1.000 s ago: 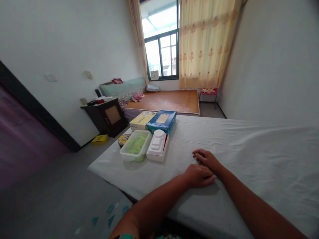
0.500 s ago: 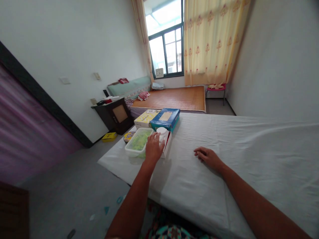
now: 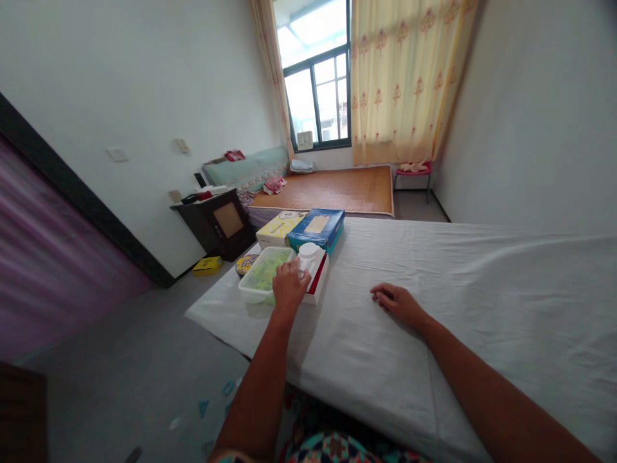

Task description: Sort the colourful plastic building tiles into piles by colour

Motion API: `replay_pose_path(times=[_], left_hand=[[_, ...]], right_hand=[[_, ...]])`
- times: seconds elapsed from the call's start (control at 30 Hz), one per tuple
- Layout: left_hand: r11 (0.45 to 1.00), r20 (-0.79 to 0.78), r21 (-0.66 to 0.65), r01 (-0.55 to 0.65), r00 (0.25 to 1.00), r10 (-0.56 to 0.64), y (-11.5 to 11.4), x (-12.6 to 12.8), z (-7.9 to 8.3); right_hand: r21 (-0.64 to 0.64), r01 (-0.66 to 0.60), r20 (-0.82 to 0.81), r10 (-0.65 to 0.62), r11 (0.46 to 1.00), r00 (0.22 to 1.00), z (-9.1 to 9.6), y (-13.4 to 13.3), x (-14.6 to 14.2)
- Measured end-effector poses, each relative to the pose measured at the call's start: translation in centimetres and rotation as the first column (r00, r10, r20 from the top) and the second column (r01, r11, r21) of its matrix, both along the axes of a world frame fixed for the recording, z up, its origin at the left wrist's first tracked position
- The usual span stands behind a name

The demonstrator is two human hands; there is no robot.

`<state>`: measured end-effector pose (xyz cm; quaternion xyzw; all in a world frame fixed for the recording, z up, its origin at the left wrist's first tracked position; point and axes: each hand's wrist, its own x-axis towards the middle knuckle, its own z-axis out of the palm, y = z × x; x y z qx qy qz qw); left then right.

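My left hand (image 3: 290, 283) is at the white box (image 3: 312, 298), its fingers curled against the near side of a white bottle (image 3: 309, 254) with a round white cap. The fingers partly hide the bottle's lower part. A red strip shows inside the box, right of the bottle. Just left of this hand stands a clear plastic container (image 3: 250, 292) with light green contents. My right hand (image 3: 396, 302) rests on the white tablecloth (image 3: 366, 360), fingers loosely bent and apart, holding nothing.
Behind the container are a yellow box (image 3: 279, 225) and a blue box (image 3: 318, 226). A round yellow-and-dark item (image 3: 245, 264) sits near the table's left edge. Beyond the table are a bed (image 3: 337, 186) and a dark cabinet (image 3: 216, 222).
My left hand has drawn slightly left and back along the bottle, uncovering more of the bottle and the red strip. The right hand stays in place. The view has shifted a little.
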<state>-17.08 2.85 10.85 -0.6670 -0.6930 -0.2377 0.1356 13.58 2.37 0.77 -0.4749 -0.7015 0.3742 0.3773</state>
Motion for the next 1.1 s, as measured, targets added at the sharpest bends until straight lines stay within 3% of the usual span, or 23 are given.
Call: replay_pose_path(times=[0.1,0.17,0.27,0.37,0.47,0.6,0.73,0.9,1.0,1.1], left_hand=[[0.991,0.054,0.127,0.042,0.997,-0.049,-1.0,0.5,0.6],[0.974,0.073,0.168,0.153,0.983,-0.167,-2.2,1.9,0.4],[0.923,0.049,0.059,0.381,0.922,-0.384,-3.9,5.0,-1.1],[0.895,0.030,-0.074,0.439,0.898,-0.438,-4.9,7.3,-3.2],[0.891,0.025,-0.103,0.443,0.896,-0.443,-5.1,7.2,-4.1],[0.933,0.023,-0.018,0.360,0.933,-0.359,-5.4,3.9,-3.5],[0.962,-0.025,-0.060,0.268,0.963,-0.270,-5.6,1.0,-3.1],[0.978,-0.051,-0.088,0.187,0.980,-0.192,-5.0,1.0,-3.5],[0.973,0.037,-0.070,0.218,0.976,-0.216,-4.5,1.4,-3.3],[0.966,0.230,0.023,0.258,0.939,-0.256,-4.1,1.0,-2.3]], right_hand=[[0.001,0.027,-0.051,-0.027,1.000,0.998,0.4,-0.1,-0.3],[0.007,0.100,-0.123,-0.098,0.995,0.988,0.6,-0.1,-0.3],[-0.001,0.282,-0.224,-0.275,0.959,0.935,0.7,0.3,0.3],[-0.041,0.398,-0.255,-0.395,0.916,0.883,0.5,0.7,1.2],[-0.052,0.405,-0.239,-0.406,0.913,0.882,0.3,0.8,1.7],[-0.016,0.371,-0.178,-0.367,0.929,0.913,0.3,0.7,1.4],[0.028,0.357,-0.117,-0.352,0.934,0.929,0.3,0.9,1.1],[0.046,0.355,-0.105,-0.349,0.934,0.931,0.1,0.8,1.3],[0.051,0.352,-0.085,-0.347,0.935,0.934,0.1,0.6,1.3],[0.059,0.327,-0.051,-0.325,0.943,0.944,0.1,0.5,1.3]])
